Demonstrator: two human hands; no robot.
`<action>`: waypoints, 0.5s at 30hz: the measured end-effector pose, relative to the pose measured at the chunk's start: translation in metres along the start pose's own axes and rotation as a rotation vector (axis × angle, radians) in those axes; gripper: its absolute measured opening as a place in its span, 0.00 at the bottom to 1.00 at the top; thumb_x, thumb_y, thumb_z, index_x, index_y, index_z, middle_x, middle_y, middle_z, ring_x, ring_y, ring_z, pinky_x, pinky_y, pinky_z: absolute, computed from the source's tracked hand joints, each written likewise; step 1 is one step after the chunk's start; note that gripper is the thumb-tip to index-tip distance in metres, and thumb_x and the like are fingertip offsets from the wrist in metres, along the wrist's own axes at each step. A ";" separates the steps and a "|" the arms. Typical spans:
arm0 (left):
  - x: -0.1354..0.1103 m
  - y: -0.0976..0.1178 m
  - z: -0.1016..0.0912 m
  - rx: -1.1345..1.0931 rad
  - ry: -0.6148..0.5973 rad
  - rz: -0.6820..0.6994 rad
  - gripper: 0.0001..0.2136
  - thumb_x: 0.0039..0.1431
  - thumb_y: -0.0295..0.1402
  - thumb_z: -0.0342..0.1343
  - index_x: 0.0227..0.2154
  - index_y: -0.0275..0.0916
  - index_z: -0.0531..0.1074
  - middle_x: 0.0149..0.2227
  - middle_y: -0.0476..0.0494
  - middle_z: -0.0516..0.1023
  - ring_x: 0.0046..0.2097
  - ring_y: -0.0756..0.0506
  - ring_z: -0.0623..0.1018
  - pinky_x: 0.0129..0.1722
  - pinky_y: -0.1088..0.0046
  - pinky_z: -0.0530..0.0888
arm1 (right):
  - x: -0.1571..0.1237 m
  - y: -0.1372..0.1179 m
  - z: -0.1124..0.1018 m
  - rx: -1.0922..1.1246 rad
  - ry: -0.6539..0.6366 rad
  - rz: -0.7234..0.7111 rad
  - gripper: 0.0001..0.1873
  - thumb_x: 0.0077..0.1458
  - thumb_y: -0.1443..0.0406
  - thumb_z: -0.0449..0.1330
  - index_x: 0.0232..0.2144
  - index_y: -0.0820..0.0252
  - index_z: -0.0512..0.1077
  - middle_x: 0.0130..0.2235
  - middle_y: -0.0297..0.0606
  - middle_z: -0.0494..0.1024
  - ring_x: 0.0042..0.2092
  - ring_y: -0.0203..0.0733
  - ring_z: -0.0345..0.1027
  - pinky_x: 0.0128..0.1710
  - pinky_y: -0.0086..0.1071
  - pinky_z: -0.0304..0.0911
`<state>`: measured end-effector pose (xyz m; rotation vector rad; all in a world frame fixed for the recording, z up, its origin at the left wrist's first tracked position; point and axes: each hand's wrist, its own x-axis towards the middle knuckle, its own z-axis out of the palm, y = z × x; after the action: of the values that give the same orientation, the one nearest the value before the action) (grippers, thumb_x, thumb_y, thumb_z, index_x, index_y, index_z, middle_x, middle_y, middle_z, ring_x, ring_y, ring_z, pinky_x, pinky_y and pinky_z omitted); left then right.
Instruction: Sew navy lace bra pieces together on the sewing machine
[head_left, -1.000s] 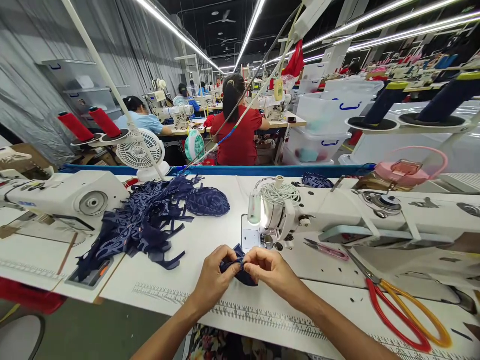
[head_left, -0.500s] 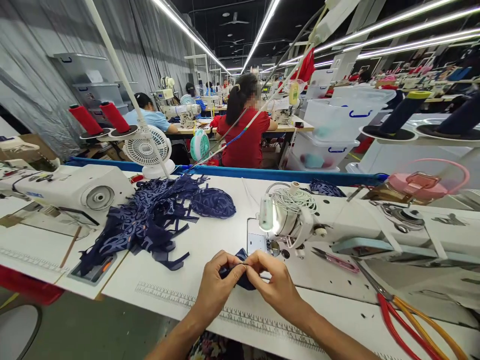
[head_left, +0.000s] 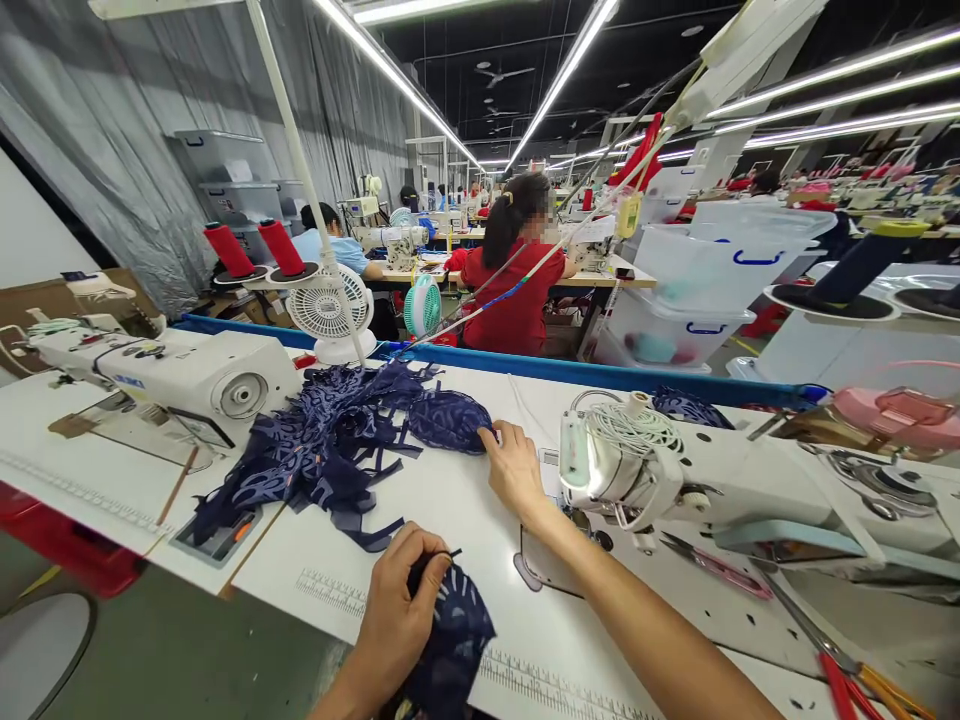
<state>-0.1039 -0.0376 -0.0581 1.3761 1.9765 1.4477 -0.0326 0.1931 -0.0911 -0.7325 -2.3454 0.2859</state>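
Observation:
My left hand [head_left: 405, 600] is closed on a navy patterned fabric piece [head_left: 454, 630], pinched between thumb and fingers, which hangs over the table's front edge. Farther back, my right hand [head_left: 514, 465] pinches the right edge of a small stack of navy patterned fabric pieces [head_left: 442, 420] lying flat on the white table. To the left of that stack spreads a heap of navy fabric with loose straps [head_left: 322, 440]. The lit head of a sewing machine [head_left: 592, 450] stands just right of my right hand.
Small snips [head_left: 720, 565] and large scissors with red and orange handles [head_left: 847, 670] lie at the right. A second sewing machine [head_left: 225, 385] stands left. A printed ruler [head_left: 555, 685] follows the front edge. Beyond a blue cloth trough [head_left: 600, 372], co-workers sit, one in a red shirt [head_left: 510, 300].
My hands have separated. My left hand has moved left and down with the fabric piece; my right hand has let go of it and reached forward to the stack. The view has shifted slightly.

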 end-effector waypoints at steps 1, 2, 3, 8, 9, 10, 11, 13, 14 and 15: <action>-0.002 -0.003 -0.003 0.009 0.009 -0.002 0.10 0.66 0.36 0.48 0.29 0.40 0.68 0.30 0.48 0.67 0.34 0.47 0.68 0.36 0.73 0.65 | 0.004 0.004 0.004 -0.026 0.012 -0.008 0.24 0.50 0.81 0.48 0.45 0.61 0.72 0.49 0.52 0.71 0.50 0.53 0.61 0.44 0.43 0.58; -0.004 -0.006 -0.006 0.014 0.015 -0.006 0.10 0.66 0.36 0.48 0.29 0.40 0.68 0.30 0.48 0.67 0.34 0.47 0.69 0.36 0.73 0.65 | 0.007 0.006 0.006 -0.042 0.019 -0.019 0.23 0.50 0.81 0.48 0.43 0.61 0.73 0.50 0.53 0.71 0.50 0.54 0.61 0.44 0.44 0.57; -0.006 -0.009 -0.008 0.018 0.019 -0.011 0.10 0.66 0.36 0.48 0.29 0.40 0.68 0.30 0.48 0.67 0.34 0.47 0.69 0.36 0.73 0.65 | 0.009 0.007 0.007 -0.048 0.025 -0.033 0.21 0.52 0.81 0.48 0.41 0.61 0.74 0.49 0.52 0.71 0.50 0.53 0.61 0.45 0.44 0.56; 0.004 -0.016 -0.013 0.051 0.029 0.009 0.08 0.65 0.32 0.48 0.31 0.41 0.70 0.35 0.45 0.69 0.39 0.45 0.72 0.41 0.71 0.68 | 0.013 -0.016 -0.001 0.055 0.013 -0.145 0.13 0.62 0.71 0.49 0.40 0.60 0.73 0.50 0.49 0.73 0.51 0.50 0.62 0.50 0.45 0.55; 0.010 -0.014 -0.014 0.067 0.039 0.032 0.08 0.64 0.32 0.49 0.32 0.41 0.71 0.40 0.43 0.70 0.43 0.44 0.72 0.44 0.70 0.68 | 0.012 -0.025 -0.006 0.097 -0.011 -0.183 0.12 0.63 0.70 0.50 0.40 0.60 0.73 0.48 0.47 0.74 0.50 0.48 0.63 0.51 0.43 0.55; 0.017 -0.011 -0.014 0.082 0.044 0.057 0.08 0.64 0.31 0.49 0.32 0.41 0.72 0.46 0.41 0.69 0.47 0.43 0.72 0.47 0.69 0.67 | 0.009 -0.035 -0.012 0.142 -0.043 -0.222 0.11 0.64 0.68 0.50 0.39 0.59 0.73 0.46 0.45 0.75 0.48 0.46 0.65 0.51 0.41 0.56; 0.025 -0.008 -0.014 0.093 0.038 0.083 0.08 0.64 0.30 0.49 0.32 0.41 0.73 0.52 0.40 0.66 0.51 0.43 0.71 0.50 0.68 0.66 | 0.005 -0.044 -0.019 0.185 -0.075 -0.256 0.10 0.64 0.67 0.51 0.38 0.58 0.73 0.42 0.42 0.76 0.45 0.43 0.67 0.49 0.39 0.57; 0.038 -0.002 -0.014 0.075 -0.031 0.127 0.07 0.62 0.28 0.50 0.32 0.41 0.73 0.57 0.41 0.64 0.53 0.43 0.70 0.52 0.68 0.66 | -0.008 -0.058 -0.035 0.256 -0.126 -0.278 0.10 0.64 0.66 0.51 0.38 0.57 0.72 0.36 0.38 0.77 0.39 0.39 0.68 0.44 0.34 0.61; 0.044 0.001 -0.013 0.048 -0.085 0.139 0.07 0.62 0.28 0.50 0.32 0.41 0.73 0.54 0.41 0.67 0.51 0.43 0.71 0.50 0.68 0.66 | -0.016 -0.062 -0.044 0.315 -0.151 -0.238 0.09 0.64 0.65 0.51 0.37 0.57 0.72 0.34 0.36 0.76 0.37 0.38 0.68 0.41 0.32 0.62; 0.047 0.003 -0.011 0.019 -0.142 0.142 0.06 0.61 0.27 0.51 0.31 0.41 0.72 0.48 0.42 0.71 0.47 0.44 0.72 0.48 0.70 0.67 | -0.025 -0.063 -0.052 0.401 -0.182 -0.161 0.09 0.64 0.63 0.52 0.36 0.58 0.71 0.32 0.34 0.75 0.34 0.36 0.67 0.37 0.30 0.62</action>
<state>-0.1327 -0.0041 -0.0390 1.6090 1.8413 1.3516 -0.0101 0.1271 -0.0407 -0.3332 -2.3902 0.7508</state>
